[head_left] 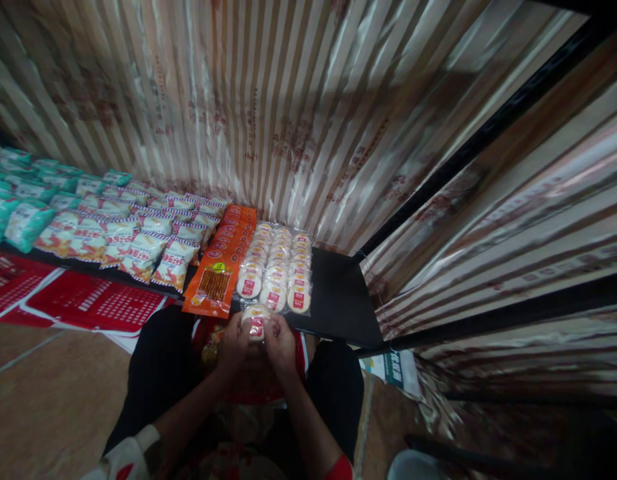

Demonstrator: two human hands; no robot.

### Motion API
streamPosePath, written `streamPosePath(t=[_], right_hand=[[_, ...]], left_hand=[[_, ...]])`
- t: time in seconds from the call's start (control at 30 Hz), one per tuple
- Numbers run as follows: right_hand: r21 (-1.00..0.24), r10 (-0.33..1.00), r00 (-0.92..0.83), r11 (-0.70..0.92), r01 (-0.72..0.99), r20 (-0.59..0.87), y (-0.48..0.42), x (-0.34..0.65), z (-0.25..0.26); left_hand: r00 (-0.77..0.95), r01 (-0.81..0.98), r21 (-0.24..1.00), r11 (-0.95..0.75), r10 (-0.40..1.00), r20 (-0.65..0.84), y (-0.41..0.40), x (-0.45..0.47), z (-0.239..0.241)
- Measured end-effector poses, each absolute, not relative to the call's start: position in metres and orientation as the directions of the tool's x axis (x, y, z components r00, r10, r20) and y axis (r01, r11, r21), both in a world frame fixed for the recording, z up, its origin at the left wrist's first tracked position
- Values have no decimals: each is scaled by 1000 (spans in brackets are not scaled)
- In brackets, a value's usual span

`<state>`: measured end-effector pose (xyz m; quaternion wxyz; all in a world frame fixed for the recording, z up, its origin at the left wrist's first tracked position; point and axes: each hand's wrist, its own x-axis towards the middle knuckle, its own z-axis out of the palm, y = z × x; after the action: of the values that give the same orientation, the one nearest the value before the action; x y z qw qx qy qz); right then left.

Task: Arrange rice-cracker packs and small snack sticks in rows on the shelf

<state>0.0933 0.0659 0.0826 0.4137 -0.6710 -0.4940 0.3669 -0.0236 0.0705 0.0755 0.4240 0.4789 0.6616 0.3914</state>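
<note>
Between my two hands is a round, pale packaged cracker point(255, 320) in a clear wrapper with a red label. The fingers of my left hand point(233, 341) close on its left edge, and those of my right hand point(281, 339) grip its right edge. Just beyond, rows of similar wrapped crackers point(275, 293) lie overlapping on a black shelf point(338, 293). An orange snack bag point(211, 287) with a clear window showing brown sticks lies left of them. Below my hands, a red basket point(301, 357) with some packets inside sits between my knees.
White-and-orange snack bags point(143, 253) and teal packets point(28, 217) fill the shelf's left part. Red baskets point(101, 300) stand under it. A striped plastic curtain point(288, 120) hangs behind, and black frame bars point(468, 153) slant across the right. A white container point(413, 465) is at the lower right.
</note>
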Motion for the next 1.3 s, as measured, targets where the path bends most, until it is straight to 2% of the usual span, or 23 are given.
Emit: streamPosePath(t=[0.33, 0.57, 1.03, 1.3], right_hand=[[-955, 973, 230, -50, 292, 19, 83, 70, 72], [-963, 972, 200, 67, 262, 122, 94, 59, 67], [-922, 971, 209, 26, 387, 115, 103, 58, 54], [-803, 969, 139, 85, 590, 205, 103, 63, 64]], left_hand=[[-315, 462, 874, 154, 949, -1, 103, -34, 66], [-327, 549, 834, 56, 933, 153, 119, -33, 67], [-226, 724, 684, -93, 904, 362, 122, -25, 51], [-223, 779, 625, -47, 912, 346, 124, -22, 45]])
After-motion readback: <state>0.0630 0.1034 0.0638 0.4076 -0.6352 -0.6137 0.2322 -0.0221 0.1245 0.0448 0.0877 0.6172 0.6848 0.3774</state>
